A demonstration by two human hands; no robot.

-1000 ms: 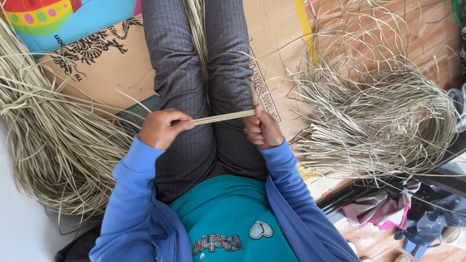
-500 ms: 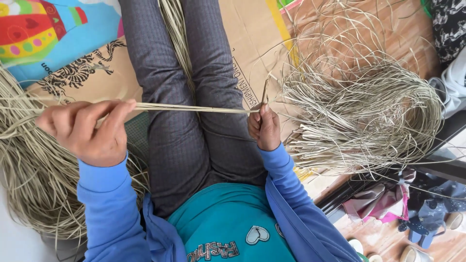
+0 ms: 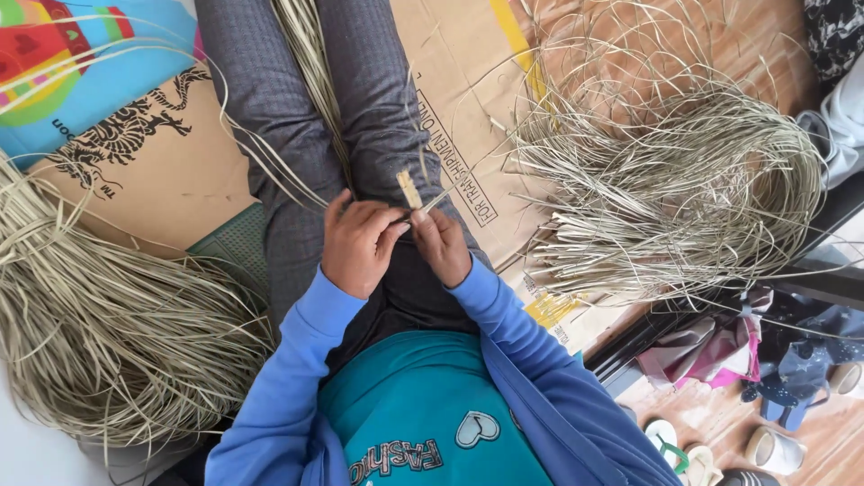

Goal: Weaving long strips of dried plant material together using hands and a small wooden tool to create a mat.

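Your left hand point(image 3: 358, 245) has swung back in from the far left and now meets your right hand point(image 3: 441, 245) over your lap. Both sets of fingers are pressed together, pinching the pale fibre strips point(image 3: 412, 193) between the fingertips; a short stub stands up just above them, with long strands trailing leftward.

Both hands point(image 3: 400, 238) pinch a straw strip point(image 3: 410, 191) (over the lap).
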